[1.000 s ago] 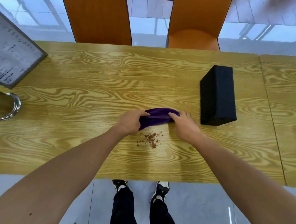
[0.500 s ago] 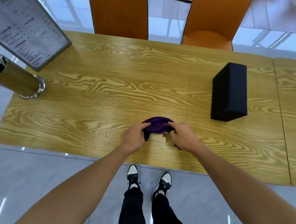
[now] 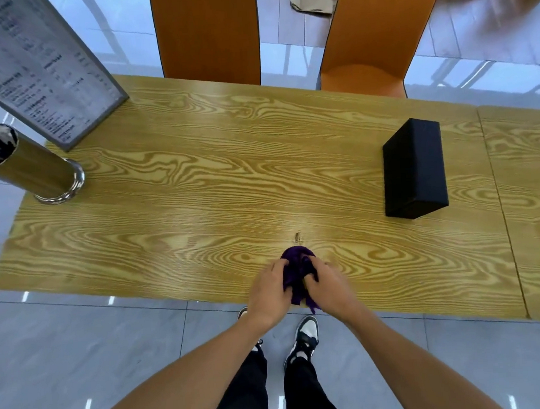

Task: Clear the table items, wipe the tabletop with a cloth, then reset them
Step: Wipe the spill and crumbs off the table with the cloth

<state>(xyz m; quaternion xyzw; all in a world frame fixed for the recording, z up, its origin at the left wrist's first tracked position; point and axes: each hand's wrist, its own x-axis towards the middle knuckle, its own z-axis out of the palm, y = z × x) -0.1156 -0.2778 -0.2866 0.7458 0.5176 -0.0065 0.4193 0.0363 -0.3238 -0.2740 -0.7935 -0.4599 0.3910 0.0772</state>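
- Left hand (image 3: 268, 292) and right hand (image 3: 329, 288): fingers curled, both gripping the bunched purple cloth (image 3: 297, 266) from either side.
- Cloth sits at the near edge of the table (image 3: 197, 190); its lower end hangs past the edge.
- Small brown speck (image 3: 297, 236) just beyond the cloth.
- Wide bare tabletop to the left; black box (image 3: 415, 170) well apart on the right.
- Metal cylinder holder (image 3: 33, 171) at far left, dark utensils inside; menu stand (image 3: 38, 67) just behind it.

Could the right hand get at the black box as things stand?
Probably yes: bare table lies between the right hand and the black box, though that hand is gripping the purple cloth with the left hand.
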